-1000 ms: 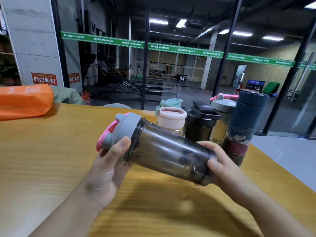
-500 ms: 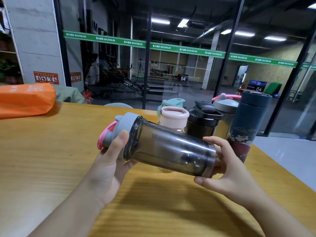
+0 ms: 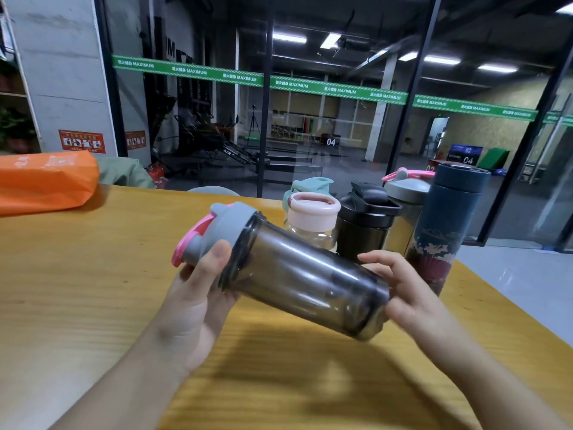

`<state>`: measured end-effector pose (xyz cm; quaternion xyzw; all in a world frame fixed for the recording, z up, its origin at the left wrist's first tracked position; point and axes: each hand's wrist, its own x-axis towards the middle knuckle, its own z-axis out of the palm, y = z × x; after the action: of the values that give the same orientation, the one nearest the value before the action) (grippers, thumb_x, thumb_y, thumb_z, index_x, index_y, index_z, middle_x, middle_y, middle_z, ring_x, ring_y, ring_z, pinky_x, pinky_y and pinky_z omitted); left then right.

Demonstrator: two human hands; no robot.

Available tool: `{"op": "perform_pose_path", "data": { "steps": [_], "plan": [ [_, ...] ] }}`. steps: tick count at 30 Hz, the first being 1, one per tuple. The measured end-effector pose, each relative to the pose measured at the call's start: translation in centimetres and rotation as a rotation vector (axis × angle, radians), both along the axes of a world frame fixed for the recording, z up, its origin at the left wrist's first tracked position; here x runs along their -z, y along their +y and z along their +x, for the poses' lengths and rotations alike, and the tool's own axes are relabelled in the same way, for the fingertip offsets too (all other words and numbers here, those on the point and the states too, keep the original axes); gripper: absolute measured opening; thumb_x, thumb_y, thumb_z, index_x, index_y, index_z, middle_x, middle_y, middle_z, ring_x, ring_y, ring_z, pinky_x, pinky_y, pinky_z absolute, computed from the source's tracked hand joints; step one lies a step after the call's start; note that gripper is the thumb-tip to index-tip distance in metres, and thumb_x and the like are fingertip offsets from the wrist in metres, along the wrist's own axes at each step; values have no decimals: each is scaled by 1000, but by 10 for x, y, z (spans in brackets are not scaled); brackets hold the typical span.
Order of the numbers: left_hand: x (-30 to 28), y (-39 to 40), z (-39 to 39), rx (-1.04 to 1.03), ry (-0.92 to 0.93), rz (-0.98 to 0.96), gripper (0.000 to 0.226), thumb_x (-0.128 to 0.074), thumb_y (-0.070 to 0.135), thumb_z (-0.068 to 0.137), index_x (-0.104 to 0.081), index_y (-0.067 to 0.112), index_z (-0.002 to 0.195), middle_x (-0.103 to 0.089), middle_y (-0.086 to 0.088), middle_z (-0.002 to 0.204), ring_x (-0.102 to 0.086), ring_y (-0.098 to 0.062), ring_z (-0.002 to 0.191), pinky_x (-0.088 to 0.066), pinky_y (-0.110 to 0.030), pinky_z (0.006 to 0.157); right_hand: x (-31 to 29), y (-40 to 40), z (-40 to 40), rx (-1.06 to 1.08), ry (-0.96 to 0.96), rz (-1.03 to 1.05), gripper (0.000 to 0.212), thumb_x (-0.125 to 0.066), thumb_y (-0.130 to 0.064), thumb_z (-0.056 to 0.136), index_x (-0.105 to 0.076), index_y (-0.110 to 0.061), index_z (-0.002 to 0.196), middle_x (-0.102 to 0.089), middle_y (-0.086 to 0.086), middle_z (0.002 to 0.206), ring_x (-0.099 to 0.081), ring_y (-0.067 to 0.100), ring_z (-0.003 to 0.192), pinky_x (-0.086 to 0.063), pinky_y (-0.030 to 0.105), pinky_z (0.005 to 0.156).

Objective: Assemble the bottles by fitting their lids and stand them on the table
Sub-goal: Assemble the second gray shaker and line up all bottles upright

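1. Hiding most of its own fingers behind the grey lid, the left hand is gripping that lid, with only the thumb plainly showing across its rim.
2. The smoky shaker bottle is lying tilted above the wooden table, lid end up and to the left, base down and to the right; its dark contents are too murky to make out.
3. The right hand is cupping the bottle's base with curled fingers, the palm side hidden behind the bottle.
4. A pink flip cap is sticking out of the lid's far-left side, partly covered by the left hand.
5. Five capped bottles are standing at the table's far right edge: a mint-lidded one mostly hidden behind a pink-lidded clear bottle, a black shaker, a grey-lidded shaker with a pink loop, and a dark blue patterned flask, whose lower part the right hand is covering.
6. An orange bag is being cut off by the left border.
7. Compared with half a second ago, the right hand's thumb is no longer lying under the base, and the bottle is staying at much the same tilt.
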<state>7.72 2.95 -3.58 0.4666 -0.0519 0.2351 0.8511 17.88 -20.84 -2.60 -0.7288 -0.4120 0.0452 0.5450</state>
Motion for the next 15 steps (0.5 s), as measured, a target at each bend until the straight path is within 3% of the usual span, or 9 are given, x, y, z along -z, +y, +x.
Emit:
{"op": "perform_pose_path", "data": {
  "steps": [2,4,7,15],
  "plan": [
    [0,1,1,-18,9,-27,98,-91,52,42,-61,15,127,-67,-10,122,-64,-20,106,-55,-32,83,1,0,-9,-42,-54,-93,78,-76,-40,63,-34,-42,128,-51,-39,117,-58,-7,107,-49,11,78],
    [-1,1,0,-14,18,-33,102,-91,52,42,-57,16,131,-65,-11,125,-64,-20,107,-54,-31,85,3,3,-11,-5,-129,-144,88,-86,-32,62,-28,-41,128,-42,-51,112,-48,-21,107,-39,0,80],
    [0,-2,1,7,30,-33,103,-91,52,41,-57,15,131,-66,-11,124,-65,-19,107,-56,-30,84,1,2,-11,53,-211,-108,84,-86,-25,57,-36,-36,124,-50,-38,112,-54,-11,103,-41,2,79],
    [3,-4,2,0,49,35,100,-89,56,43,-58,17,130,-65,-10,127,-62,-22,115,-49,-40,96,-6,-1,-14,40,-138,-88,74,-78,-48,54,-42,-35,118,-62,-23,111,-63,2,101,-47,11,79]
  ]
}}
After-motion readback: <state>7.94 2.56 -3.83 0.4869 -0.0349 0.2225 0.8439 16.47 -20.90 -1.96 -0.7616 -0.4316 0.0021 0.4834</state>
